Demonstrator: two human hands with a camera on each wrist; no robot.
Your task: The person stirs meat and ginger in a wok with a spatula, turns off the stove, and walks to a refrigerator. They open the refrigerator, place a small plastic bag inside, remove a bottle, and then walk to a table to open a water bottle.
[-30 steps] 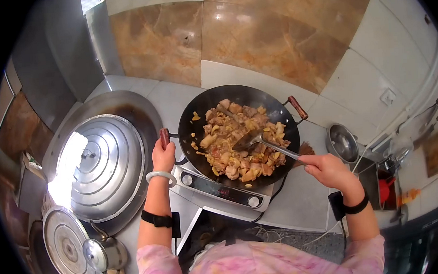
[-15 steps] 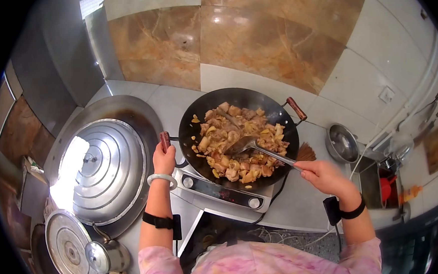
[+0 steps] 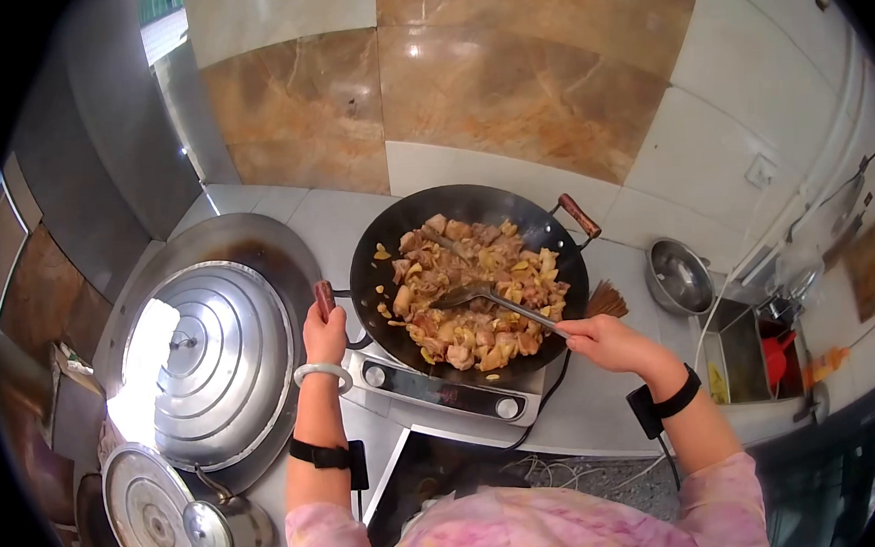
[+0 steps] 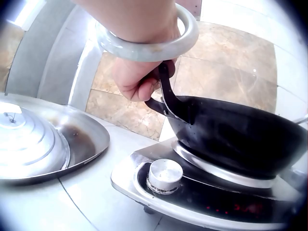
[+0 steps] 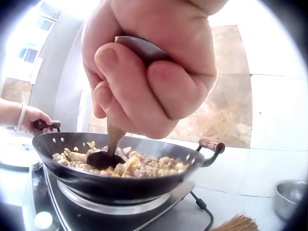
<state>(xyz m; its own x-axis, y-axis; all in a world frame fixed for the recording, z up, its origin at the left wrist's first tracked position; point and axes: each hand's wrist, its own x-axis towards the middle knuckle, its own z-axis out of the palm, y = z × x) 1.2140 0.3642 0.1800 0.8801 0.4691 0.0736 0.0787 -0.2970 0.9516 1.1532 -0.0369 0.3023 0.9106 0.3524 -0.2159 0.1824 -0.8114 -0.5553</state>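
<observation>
A black wok [image 3: 369,222] sits on an electric cooker [image 3: 434,386] and holds chunks of meat [image 3: 460,355] with yellow slices. The left hand [image 3: 324,336] grips the wok's left wooden handle [image 3: 325,298]; in the left wrist view that hand [image 4: 139,79] is curled round it. The right hand [image 3: 607,343] holds a metal spatula [image 3: 525,311], its blade down among the meat left of the wok's middle. Seen from the right wrist, the fingers of the right hand [image 5: 149,72] wrap the spatula's handle, and the blade [image 5: 103,160] is partly in the food.
Left of the wok, a large domed lid [image 3: 218,367] covers a wide pan [image 3: 291,247]. Nearer stand a flat round lid [image 3: 152,522] and a small kettle [image 3: 243,526]. A metal bowl [image 3: 678,277], a brush [image 3: 607,301] and a sink [image 3: 733,356] are on the right.
The spatula blade and right hand have moved left across the wok. The left hand keeps its grip on the handle. The whole head view has shifted slightly.
</observation>
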